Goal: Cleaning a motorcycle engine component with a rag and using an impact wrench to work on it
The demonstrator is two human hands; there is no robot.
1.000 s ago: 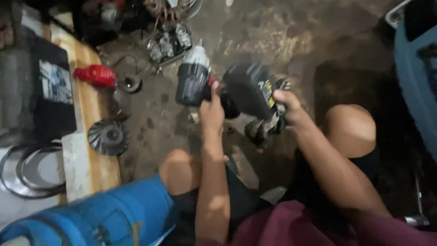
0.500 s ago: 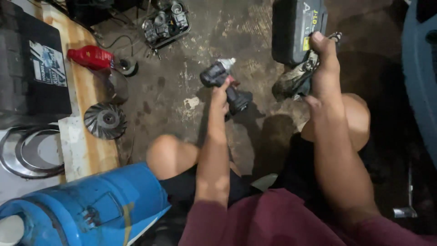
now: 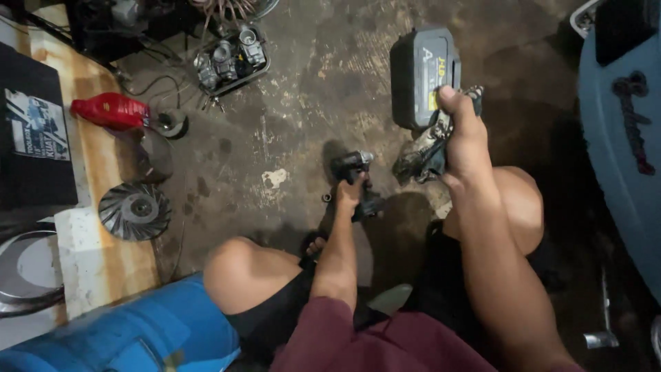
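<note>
My left hand point(image 3: 349, 195) grips a black cordless power tool point(image 3: 354, 178) and holds it low over the stained concrete floor, between my knees. Higher up and to the right, my right hand point(image 3: 463, 134) is closed on a black battery pack point(image 3: 421, 74) together with a dirty rag point(image 3: 421, 154). The battery pack is separate from the tool. I squat with both bare knees in view.
A red bottle point(image 3: 110, 110) and a finned metal disc point(image 3: 133, 210) lie by a wooden plank point(image 3: 103, 165) at left. A tray of carburetor parts point(image 3: 231, 58) sits at the top. A blue drum point(image 3: 117, 331) lies bottom left, a blue body panel point(image 3: 620, 145) at right.
The battery pack has come off the tool. My left hand lowered the tool toward the floor while my right hand carried the battery and rag up and to the right.
</note>
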